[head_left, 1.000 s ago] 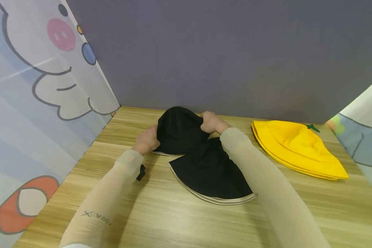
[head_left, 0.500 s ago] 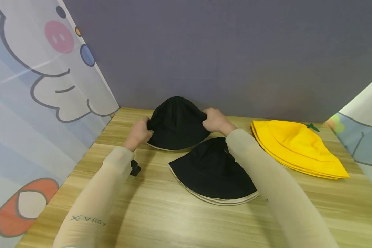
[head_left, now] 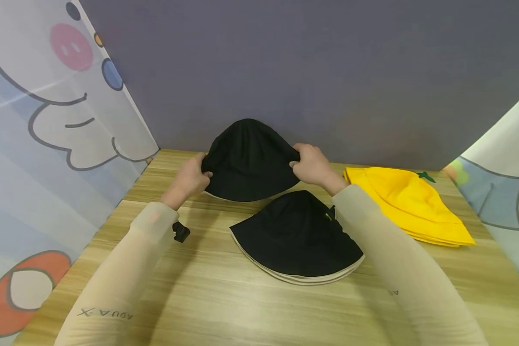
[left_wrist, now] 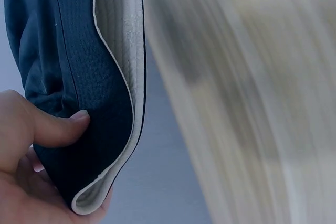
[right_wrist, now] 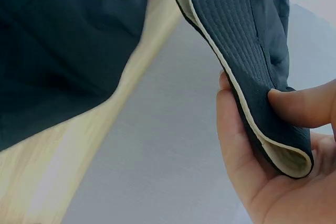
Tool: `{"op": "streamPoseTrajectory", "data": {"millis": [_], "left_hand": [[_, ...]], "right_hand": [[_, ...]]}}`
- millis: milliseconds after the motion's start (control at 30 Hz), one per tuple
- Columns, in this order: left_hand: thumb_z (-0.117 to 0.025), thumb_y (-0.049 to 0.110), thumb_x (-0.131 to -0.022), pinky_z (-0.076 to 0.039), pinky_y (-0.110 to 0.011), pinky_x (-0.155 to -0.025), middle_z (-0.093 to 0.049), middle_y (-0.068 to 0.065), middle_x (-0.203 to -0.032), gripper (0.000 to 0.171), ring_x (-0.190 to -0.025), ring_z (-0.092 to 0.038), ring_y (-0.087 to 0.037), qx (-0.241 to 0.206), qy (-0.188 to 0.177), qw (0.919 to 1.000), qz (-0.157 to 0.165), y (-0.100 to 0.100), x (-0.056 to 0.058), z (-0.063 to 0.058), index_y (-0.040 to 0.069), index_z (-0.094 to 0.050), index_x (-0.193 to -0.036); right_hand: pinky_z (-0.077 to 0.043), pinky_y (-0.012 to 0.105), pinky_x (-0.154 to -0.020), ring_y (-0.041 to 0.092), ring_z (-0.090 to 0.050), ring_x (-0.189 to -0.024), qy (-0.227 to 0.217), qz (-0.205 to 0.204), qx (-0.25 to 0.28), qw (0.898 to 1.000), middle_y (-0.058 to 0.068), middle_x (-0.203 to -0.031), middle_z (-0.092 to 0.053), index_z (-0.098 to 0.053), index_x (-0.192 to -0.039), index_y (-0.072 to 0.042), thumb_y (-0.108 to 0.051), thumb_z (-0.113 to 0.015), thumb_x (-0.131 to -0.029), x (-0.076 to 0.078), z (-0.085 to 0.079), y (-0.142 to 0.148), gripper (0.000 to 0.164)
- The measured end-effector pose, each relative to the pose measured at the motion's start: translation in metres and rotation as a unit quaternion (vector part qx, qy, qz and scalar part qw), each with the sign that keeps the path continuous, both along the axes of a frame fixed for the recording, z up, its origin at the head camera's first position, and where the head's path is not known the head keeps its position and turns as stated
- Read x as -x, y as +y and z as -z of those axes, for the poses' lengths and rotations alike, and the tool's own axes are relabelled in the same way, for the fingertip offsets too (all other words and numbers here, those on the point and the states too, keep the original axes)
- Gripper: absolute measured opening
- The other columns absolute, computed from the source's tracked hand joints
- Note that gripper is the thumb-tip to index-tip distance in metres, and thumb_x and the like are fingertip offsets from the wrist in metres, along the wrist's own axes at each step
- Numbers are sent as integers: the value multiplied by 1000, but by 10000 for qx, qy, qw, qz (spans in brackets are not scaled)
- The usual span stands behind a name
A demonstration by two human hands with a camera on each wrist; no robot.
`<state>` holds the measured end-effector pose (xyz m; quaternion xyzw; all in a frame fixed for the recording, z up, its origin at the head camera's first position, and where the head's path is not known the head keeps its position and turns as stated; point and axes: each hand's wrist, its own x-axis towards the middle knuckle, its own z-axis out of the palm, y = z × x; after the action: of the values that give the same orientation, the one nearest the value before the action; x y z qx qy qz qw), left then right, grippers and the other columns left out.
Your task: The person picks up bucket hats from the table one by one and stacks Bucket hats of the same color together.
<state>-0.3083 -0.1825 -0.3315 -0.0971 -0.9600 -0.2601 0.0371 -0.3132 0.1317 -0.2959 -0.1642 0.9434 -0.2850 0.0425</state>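
Observation:
Both hands hold a black bucket hat [head_left: 250, 166] by opposite ends of its brim, folded flat with its crown up, near the back of the table. My left hand [head_left: 189, 179] pinches the left end, thumb on the near face; the left wrist view shows the hat's pale lining [left_wrist: 118, 19] between the brim layers. Gripping the right end is my right hand [head_left: 313, 166], its thumb [right_wrist: 302, 106] pressed on the stitched brim and fingers behind. Just in front, a second folded black hat [head_left: 296, 238] with a cream edge lies on the table, partly overlapped by the right sleeve.
A folded yellow hat [head_left: 411, 206] with a green leaf tab lies at the right of the wooden table [head_left: 225, 307]. A small black clip-like piece [head_left: 181, 232] lies beside the left sleeve. A grey panel [head_left: 285, 72] stands behind, with printed cloth [head_left: 47, 129] at the left.
The held black hat has risen away from the hat in front of it, and its brim is spread wider as the hands moved apart. The view has shifted slightly right.

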Motion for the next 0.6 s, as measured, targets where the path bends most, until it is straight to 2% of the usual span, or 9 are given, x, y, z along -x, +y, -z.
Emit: {"op": "streamPoseTrajectory", "data": {"millis": [133,267,433,600], "left_hand": [[-58,9,-83,-42,-47,-82,-55,-20,-106,39,-94,-51,-34,62,93,9999,65,6,-4,-9,1,-45,-119],[-57,12,-85,-43,-46,-80,-55,-19,-105,39,-93,-52,-34,149,-16,9997,211,16,-10,-14,2,-44,-120],[-59,14,-85,-42,-45,-81,-55,-17,-103,37,-93,-51,-33,177,71,9993,319,30,-17,-18,4,-45,-117],[-61,17,-86,-42,-43,-80,-55,-15,-105,38,-94,-51,-29,150,-3,9986,504,44,-26,-16,7,-44,-119]], "right_hand": [[-37,47,-92,31,-42,-114,52,119,65,9999,16,-131,-43,-37,-135,-1,-12,-49,-90,-6,-8,9,47],[-39,47,-90,32,-45,-110,-27,284,114,9995,16,-126,-46,-40,-132,-1,-13,-50,-90,-14,-9,22,45],[-39,49,-89,32,-46,-107,-78,318,124,9994,17,-123,-47,-41,-130,0,-14,-51,-90,-28,-5,43,44],[-38,50,-88,34,-46,-106,-142,328,97,9993,18,-122,-48,-41,-130,-1,-15,-51,-91,-45,-2,63,42]]}}
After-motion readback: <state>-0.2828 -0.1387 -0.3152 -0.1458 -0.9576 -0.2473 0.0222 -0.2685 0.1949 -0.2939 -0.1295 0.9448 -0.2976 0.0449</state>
